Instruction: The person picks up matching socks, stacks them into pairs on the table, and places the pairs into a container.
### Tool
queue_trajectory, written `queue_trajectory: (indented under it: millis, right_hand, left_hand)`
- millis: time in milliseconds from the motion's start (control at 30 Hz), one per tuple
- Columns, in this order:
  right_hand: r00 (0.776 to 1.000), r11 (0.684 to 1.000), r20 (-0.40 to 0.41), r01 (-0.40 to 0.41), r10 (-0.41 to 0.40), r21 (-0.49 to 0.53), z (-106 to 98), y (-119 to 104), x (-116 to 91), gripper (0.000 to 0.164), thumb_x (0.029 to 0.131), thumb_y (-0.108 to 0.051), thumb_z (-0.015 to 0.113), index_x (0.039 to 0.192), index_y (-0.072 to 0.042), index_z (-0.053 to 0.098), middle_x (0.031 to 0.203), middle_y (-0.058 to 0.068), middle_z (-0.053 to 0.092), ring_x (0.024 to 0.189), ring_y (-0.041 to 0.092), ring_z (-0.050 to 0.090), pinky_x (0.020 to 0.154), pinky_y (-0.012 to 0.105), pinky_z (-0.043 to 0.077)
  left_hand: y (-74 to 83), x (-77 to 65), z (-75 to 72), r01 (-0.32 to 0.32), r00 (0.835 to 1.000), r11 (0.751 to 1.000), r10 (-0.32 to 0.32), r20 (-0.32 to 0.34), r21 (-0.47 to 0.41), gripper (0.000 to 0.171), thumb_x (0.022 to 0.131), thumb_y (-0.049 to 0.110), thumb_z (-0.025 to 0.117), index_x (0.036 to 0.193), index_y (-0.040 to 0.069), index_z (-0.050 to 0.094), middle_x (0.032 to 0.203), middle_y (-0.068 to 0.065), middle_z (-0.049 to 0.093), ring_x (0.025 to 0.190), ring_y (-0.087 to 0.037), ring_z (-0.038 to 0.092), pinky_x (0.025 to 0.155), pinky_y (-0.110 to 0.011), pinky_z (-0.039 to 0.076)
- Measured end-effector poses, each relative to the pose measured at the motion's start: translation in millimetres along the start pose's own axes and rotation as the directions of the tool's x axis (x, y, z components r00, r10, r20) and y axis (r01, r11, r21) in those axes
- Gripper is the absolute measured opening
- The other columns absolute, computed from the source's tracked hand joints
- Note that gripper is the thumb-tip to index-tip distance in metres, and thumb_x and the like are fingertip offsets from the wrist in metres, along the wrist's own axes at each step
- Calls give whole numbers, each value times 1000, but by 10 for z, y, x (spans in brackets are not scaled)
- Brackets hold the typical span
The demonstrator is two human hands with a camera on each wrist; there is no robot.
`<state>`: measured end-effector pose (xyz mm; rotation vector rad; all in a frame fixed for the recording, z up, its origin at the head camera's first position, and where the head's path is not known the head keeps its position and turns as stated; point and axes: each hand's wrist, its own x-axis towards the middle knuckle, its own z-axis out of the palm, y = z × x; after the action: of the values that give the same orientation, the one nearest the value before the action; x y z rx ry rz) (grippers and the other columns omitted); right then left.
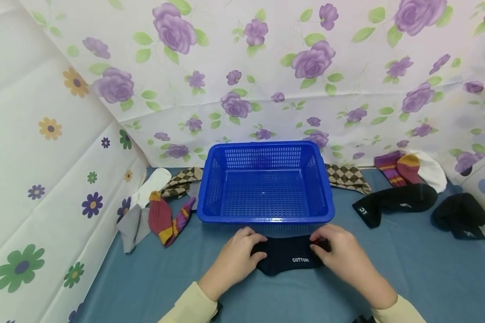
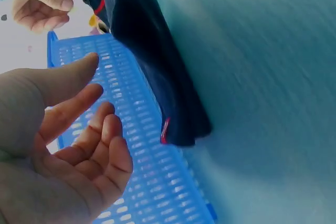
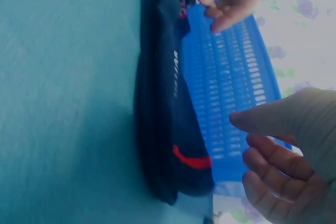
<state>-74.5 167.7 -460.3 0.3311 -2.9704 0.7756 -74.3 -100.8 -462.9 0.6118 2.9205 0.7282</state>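
Note:
A dark navy sock (image 1: 284,255) with white "COTTON" lettering lies sideways on the blue-green cloth, in front of the blue basket (image 1: 265,220). Its layers are doubled, and the right wrist view shows a red stripe across one end of the sock (image 3: 181,108). My left hand (image 1: 242,251) is at the sock's left end, thumb and fingers apart. At the other end is my right hand (image 1: 339,251), overlapping the sock in the head view. Both wrist views show a gap between the sock (image 2: 152,51) and the nearer hand, whose fingers are loosely bent and hold nothing.
Left of the basket lie a white sock (image 1: 151,184), a grey sock (image 1: 131,226), a maroon sock (image 1: 160,217) and a checkered sock (image 1: 182,181). On the right are another checkered sock (image 1: 347,177), a striped purple sock (image 1: 390,167) and black socks (image 1: 408,198). Flowered sheets (image 1: 242,89) enclose the table.

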Motion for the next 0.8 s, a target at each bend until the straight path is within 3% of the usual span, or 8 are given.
queue_trajectory:
  millis: [300, 533, 800]
  right_hand:
    - [992, 1000, 125, 11, -9, -21, 210, 45, 18, 22, 69, -20, 83, 87, -20, 69, 92, -4, 64, 84, 12, 60, 74, 36, 51]
    - [987, 998, 158, 6, 3, -61, 272, 164, 19, 43, 66, -29, 85, 104, -14, 70, 109, 5, 65, 104, 23, 59, 87, 48, 48]
    - [985, 998, 163, -45, 52, -45, 298, 223, 19, 40, 64, -32, 85, 98, -16, 71, 107, 4, 64, 104, 24, 57, 87, 49, 47]
  left_hand:
    - [-117, 20, 119, 138, 988, 990, -135, 71, -38, 40, 77, 40, 75, 108, 15, 67, 101, -2, 59, 93, -15, 53, 81, -36, 47]
    - [-164, 53, 134, 143, 986, 987, -136, 97, -67, 53, 69, 42, 81, 111, 14, 65, 105, -2, 57, 98, -17, 51, 88, -38, 45]
    - [-213, 84, 132, 141, 983, 986, -129, 127, -89, 55, 64, 32, 86, 111, 14, 65, 108, -3, 56, 103, -19, 52, 92, -39, 44]
